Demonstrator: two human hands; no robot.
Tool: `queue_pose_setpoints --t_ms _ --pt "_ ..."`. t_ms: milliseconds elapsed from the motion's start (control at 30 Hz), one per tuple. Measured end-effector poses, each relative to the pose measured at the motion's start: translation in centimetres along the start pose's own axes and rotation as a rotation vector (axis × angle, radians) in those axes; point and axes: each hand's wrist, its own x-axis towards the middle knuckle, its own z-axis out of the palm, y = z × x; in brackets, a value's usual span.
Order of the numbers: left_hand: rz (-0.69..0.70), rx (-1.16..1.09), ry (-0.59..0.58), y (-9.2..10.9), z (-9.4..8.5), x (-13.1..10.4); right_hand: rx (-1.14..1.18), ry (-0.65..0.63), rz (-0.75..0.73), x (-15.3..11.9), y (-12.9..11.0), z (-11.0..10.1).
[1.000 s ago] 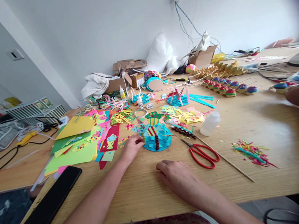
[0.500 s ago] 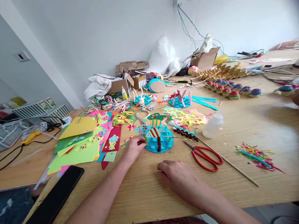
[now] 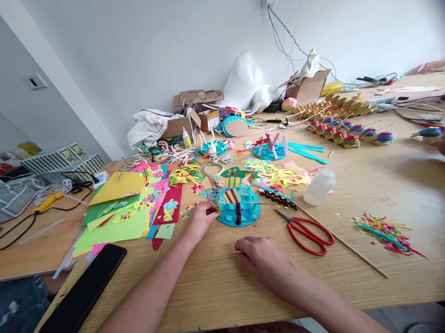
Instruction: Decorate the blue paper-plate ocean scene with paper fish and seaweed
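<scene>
Round blue base, striped fish atop — nose left, long axis sideways | back from table front edge | left hand: narrow at green stem, grip unclear | right hand: curled, gap hidden

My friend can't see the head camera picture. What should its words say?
A person's left hand is at the edge of a round blue craft with paper fish; the right hand rests on the wooden table. Red-handled scissors lie to the right, coloured paper to the left.
</scene>
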Motion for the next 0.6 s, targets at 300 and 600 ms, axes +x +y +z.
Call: queue_pose_setpoints --t_ms 300,600 --pt "-0.007 0.024 0.005 0.37 -0.13 -0.04 -0.01 -0.006 0.015 -0.02 0.03 0.07" --pt "-0.018 0.026 0.007 0.59 -0.17 -0.06 0.036 -0.013 0.03 -0.49 -0.39 -0.59"
